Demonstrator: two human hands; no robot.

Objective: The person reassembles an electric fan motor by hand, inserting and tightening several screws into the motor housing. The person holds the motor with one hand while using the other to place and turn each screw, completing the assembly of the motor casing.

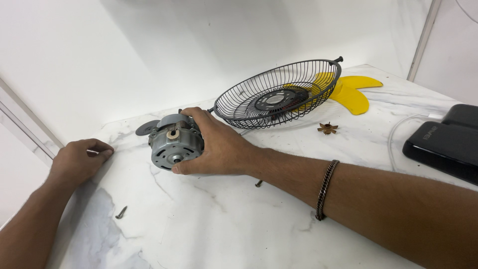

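Grey fan motor (174, 144), lying on its side on the white marble-look tabletop (224, 224), shaft end facing the camera, round vented face showing. Right hand (219, 147) wrapped over its top and right side, fingers curled round the housing, thumb under the lower edge, so a closed grip on the motor. Dark chain bracelet (324, 189) on that wrist.

Left hand (79, 159) resting at the table's left edge, well apart from the motor, fingers pinched shut on a thin silvery pin or screw (92, 151); too small to tell which.

Loose dark screw (121, 212) on the table below the left hand, another screw (258, 183) peeking out just under the right forearm. Small dark round disc (147, 128) touching or just behind the motor's upper left, hard to tell which.

Behind the motor: black wire fan guard (279, 94) tilted up on its rim, yellow fan blade (351, 92) lying partly under and behind it. Small brown star-shaped piece (327, 128) near the guard's right side. Black box-like device (443, 144) at the far right with a white cable (398, 130) looping beside it.
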